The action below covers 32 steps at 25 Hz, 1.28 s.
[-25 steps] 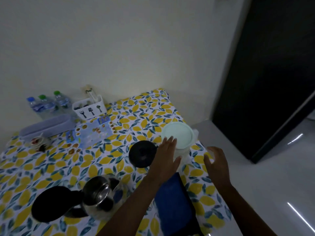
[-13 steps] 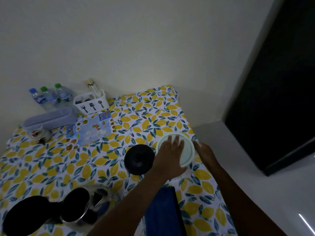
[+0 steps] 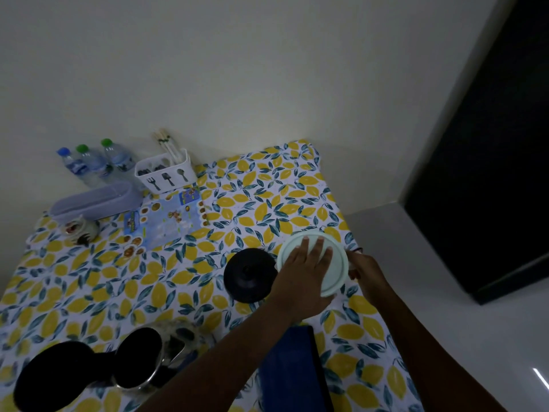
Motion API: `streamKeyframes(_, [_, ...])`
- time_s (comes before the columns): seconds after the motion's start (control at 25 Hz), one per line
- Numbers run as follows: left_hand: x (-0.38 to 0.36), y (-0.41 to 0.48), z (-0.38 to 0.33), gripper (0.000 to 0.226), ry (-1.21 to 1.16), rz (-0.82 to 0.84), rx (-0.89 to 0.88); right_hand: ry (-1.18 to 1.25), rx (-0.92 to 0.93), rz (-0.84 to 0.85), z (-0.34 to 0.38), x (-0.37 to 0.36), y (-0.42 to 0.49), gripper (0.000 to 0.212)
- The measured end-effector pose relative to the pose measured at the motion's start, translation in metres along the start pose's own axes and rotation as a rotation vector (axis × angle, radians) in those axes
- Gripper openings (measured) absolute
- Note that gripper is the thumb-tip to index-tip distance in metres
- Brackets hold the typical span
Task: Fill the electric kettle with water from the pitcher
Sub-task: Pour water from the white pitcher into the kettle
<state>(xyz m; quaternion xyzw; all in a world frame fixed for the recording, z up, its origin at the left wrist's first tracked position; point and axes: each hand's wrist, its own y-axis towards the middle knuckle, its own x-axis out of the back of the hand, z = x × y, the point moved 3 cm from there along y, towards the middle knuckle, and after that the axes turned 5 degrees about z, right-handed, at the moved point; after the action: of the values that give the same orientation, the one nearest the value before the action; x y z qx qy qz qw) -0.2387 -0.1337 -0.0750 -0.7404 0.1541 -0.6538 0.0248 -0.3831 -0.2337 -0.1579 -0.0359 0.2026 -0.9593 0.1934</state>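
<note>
Left hand (image 3: 303,275) flat on pitcher (image 3: 337,264) lid, fingers spread. Right hand (image 3: 364,269) at pitcher's side (finger state unclear). Kettle (image 3: 142,361) open, well apart.

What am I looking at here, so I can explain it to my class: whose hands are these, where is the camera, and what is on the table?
There is no machine: a person wears one wide-angle camera on the head, looking down at their own two bare hands. The left hand lies flat on the pale green lid of the pitcher, whose body is mostly hidden beneath. The right hand is at the pitcher's side; its grip is hidden. On the lemon-print tablecloth lie a round black kettle base, the open electric kettle near the front edge, a blue cloth, three water bottles, a white cutlery holder and a long lilac box.
</note>
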Motion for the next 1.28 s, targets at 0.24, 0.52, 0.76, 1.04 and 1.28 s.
streamKeyframes(0.24, [0.017, -0.033, 0.000, 0.083, -0.005, -0.047, 0.024, 0.067, 0.012, -0.035, 0.006, -0.023, -0.028, 0.040])
streamKeyframes(0.52, [0.036, -0.125, 0.016, 0.087, -0.049, -0.140, 0.129, -0.089, 0.004, -0.052, 0.040, -0.090, -0.071, 0.053])
streamKeyframes(0.76, [0.037, -0.195, 0.033, 0.100, -0.154, -0.177, 0.226, -0.180, 0.019, -0.029, 0.058, -0.144, -0.111, 0.059])
streamKeyframes(1.04, [0.031, -0.241, 0.047, 0.114, -0.218, -0.245, 0.244, -0.319, 0.174, 0.033, 0.087, -0.187, -0.155, 0.060])
streamKeyframes(1.28, [0.021, -0.260, 0.058, 0.108, -0.324, -0.305, 0.264, -0.474, 0.161, 0.020, 0.098, -0.210, -0.168, 0.057])
